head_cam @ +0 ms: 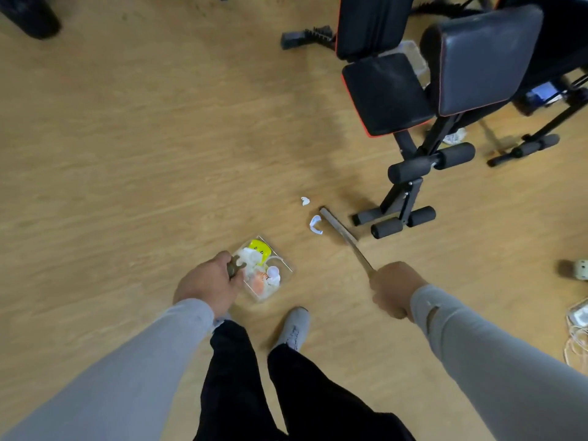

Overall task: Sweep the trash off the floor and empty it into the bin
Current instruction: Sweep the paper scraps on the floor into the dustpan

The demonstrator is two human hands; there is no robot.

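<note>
My left hand (208,283) grips the dark handle of a clear dustpan (286,269) that rests on the wooden floor and holds white, yellow and orange trash. My right hand (393,289) is closed around the shaft of a broom (339,229), whose thin grey head lies on the floor up and to the right of the dustpan. Two white paper scraps lie just left of the broom head, one scrap (315,224) touching distance from it and the other scrap (305,200) a little farther up. No bin is visible.
A black weight bench (386,93) with foam-roller legs stands close to the right of the broom head, with a second bench (486,58) behind it. Crumpled white trash (455,136) lies under the benches. My grey shoe (294,327) is below the dustpan. Cables lie at the right edge.
</note>
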